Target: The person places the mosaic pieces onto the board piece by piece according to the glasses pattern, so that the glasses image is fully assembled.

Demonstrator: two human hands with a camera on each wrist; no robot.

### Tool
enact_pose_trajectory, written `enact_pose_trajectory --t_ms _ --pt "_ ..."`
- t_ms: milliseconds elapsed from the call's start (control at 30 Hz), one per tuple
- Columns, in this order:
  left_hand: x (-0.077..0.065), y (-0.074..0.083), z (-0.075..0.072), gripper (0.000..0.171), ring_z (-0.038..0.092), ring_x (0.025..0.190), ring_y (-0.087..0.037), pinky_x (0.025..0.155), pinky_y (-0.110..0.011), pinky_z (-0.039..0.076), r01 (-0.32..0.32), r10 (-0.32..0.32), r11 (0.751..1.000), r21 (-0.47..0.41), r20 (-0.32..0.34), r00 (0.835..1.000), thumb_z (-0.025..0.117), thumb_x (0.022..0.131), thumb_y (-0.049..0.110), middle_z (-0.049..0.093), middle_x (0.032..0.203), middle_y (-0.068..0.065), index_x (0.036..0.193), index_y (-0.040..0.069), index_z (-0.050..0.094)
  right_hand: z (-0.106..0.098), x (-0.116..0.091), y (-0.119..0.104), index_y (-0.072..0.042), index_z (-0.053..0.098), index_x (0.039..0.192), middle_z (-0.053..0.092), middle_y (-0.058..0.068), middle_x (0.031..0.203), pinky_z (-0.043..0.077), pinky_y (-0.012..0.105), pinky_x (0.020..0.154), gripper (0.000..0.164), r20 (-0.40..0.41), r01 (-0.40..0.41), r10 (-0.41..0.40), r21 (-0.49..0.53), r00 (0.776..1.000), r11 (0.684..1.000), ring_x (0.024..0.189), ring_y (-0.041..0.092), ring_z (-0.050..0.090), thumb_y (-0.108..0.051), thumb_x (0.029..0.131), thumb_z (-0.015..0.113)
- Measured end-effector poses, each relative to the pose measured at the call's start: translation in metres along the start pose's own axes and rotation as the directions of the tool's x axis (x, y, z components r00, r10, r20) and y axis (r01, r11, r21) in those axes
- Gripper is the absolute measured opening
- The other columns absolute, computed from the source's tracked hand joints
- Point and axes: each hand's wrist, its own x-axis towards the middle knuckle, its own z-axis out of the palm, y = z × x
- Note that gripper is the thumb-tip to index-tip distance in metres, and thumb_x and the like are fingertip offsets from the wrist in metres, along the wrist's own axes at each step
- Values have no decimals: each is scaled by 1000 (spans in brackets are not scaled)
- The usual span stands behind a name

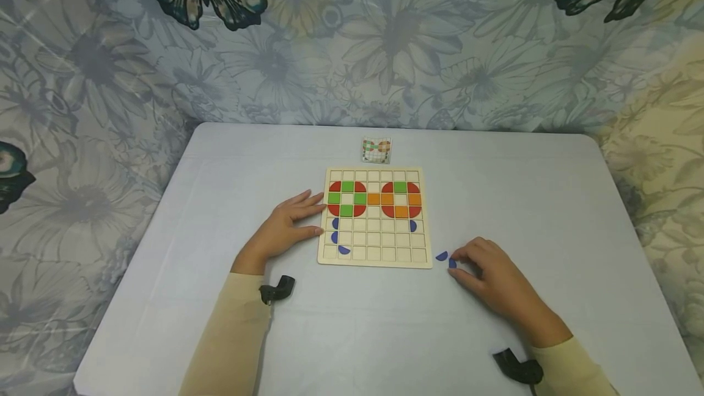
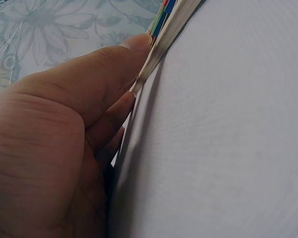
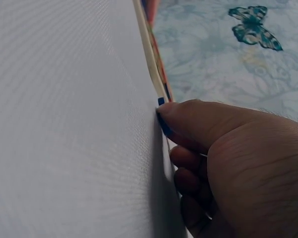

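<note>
A square wooden grid board lies flat on the table, with red, green and orange pieces set in two ring shapes and a few blue half-circles in the lower cells. My left hand rests at the board's left edge, thumb and fingertips touching it. In the left wrist view, the left thumb lies against the board's side. Off the lower right corner, my right hand pinches a blue half-circle piece between thumb and fingers. Another blue half-circle lies on the table between that hand and the board.
A small pattern card lies just beyond the board's far edge. The white table extends on both sides, and flowered fabric with butterflies stands behind it. Each wrist wears a small black camera.
</note>
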Motion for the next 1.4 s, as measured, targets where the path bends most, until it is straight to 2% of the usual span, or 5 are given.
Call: enact_pose_trajectory --t_ms 567,900,1167,1400 --pt "0 0 0 63 21 163 -18 129 -59 17 -5 5 1000 17 4 1000 88 95 36 42 167 18 153 22 66 -4 1 -5 -14 77 102 62 -8 95 53 42 75 23 38 -38 38 -23 999 999 88 15 53 -15 87 94" --pt "0 -2 0 63 20 163 -17 129 -59 16 -13 13 1000 8 2 1000 87 96 37 42 166 19 154 23 66 -10 1 -9 -15 77 100 63 -7 96 53 41 75 19 21 -63 63 6 998 998 87 15 54 -17 89 92" --pt "-1 0 -1 64 20 163 -18 129 -59 16 -8 8 1000 7 1 1000 88 95 36 43 166 17 154 22 66 -14 9 -12 -18 77 102 64 -10 98 56 39 78 21 -15 -7 8 29 1000 1000 89 12 57 -15 88 93" --pt "0 -1 -1 64 20 163 -16 129 -58 16 -8 8 1000 2 3 1000 87 95 37 43 166 19 154 23 66 -11 25 -18 -17 77 104 65 -8 99 57 40 79 22 -6 60 -60 46 998 997 91 12 58 -13 89 92"
